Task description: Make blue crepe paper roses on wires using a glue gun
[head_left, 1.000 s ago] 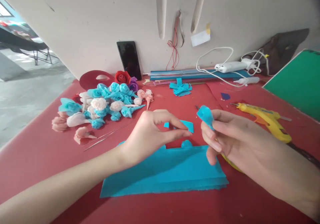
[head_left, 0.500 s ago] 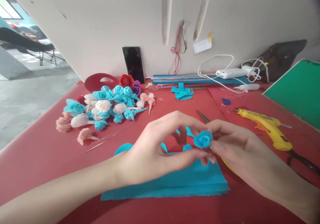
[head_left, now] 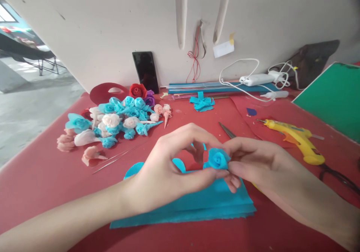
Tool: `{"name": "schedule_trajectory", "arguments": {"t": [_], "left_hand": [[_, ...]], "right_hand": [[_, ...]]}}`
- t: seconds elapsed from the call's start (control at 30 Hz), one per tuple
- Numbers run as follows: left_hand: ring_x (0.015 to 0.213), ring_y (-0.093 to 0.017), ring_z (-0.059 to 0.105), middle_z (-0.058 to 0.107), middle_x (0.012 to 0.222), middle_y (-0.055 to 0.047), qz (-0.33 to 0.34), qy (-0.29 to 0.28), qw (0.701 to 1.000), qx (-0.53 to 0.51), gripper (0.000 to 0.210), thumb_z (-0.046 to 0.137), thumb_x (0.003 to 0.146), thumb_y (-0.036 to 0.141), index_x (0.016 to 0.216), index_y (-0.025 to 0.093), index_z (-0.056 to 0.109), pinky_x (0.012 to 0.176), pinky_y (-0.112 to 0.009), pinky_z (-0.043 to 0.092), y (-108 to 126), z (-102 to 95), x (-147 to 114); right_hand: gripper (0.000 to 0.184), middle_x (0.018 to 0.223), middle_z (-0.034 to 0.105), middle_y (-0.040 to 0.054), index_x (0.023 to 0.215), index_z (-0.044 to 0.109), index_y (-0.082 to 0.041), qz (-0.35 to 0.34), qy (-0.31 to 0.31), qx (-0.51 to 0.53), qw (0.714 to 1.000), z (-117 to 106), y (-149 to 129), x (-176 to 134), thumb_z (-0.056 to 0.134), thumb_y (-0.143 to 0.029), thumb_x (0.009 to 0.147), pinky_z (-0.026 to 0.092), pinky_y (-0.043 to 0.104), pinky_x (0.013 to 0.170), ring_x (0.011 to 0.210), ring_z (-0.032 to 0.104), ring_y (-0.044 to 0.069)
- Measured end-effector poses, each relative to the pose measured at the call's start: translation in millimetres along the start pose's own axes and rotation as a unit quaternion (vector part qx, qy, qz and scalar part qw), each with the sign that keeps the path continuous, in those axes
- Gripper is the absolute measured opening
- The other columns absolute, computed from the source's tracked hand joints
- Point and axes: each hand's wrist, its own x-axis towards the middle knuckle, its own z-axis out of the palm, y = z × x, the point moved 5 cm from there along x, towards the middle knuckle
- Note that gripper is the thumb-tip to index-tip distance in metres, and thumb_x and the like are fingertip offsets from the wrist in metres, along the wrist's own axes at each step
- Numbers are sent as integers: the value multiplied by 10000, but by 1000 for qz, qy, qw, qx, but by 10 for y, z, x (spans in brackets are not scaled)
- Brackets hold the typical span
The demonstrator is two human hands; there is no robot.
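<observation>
A small blue paper rose (head_left: 218,158) is held up between my two hands, its spiral centre facing me. My left hand (head_left: 180,169) curves around it, thumb below and fingers above, pinching its left side. On the other side, my right hand (head_left: 253,162) grips the outer petals between thumb and fingers. Beneath the hands lies a stack of blue crepe paper (head_left: 180,210), with a rounded blue piece (head_left: 134,168) sticking out at its far left. Scissors (head_left: 227,130) show only their blades; my right hand covers most of the rest.
Finished paper roses (head_left: 111,120) in blue, white and pink lie heaped at the left. A yellow glue gun (head_left: 300,139) rests at the right. Blue paper strips (head_left: 202,102) are behind, near a phone (head_left: 146,72) against the wall. Thin wires (head_left: 112,158) lie left of the paper.
The rose has tilted and turned in my fingers, showing more of its petals, and sits slightly further left. The whole view has shifted a little.
</observation>
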Motion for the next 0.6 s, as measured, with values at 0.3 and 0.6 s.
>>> {"name": "schedule_trajectory", "arguments": {"t": [0.3, 0.6], "left_hand": [[746, -75, 554, 589, 843, 51, -7, 14, 1000, 17, 147, 663, 784, 170, 881, 229, 569, 678, -182, 470, -17, -11, -55], [769, -88, 565, 584, 849, 37, -15, 13, 1000, 3, 183, 662, 751, 90, 854, 217, 579, 692, -194, 479, -18, -11, -43]], "right_hand": [[103, 821, 698, -82, 884, 682, -332, -98, 88, -166, 977, -8, -102, -98, 615, -266, 842, 497, 72, 700, 779, 655, 51], [83, 873, 718, -69, 841, 708, -346, -155, 150, -241, 946, -1, -169, -146, 657, -298, 798, 516, 106, 616, 703, 659, 80]]}}
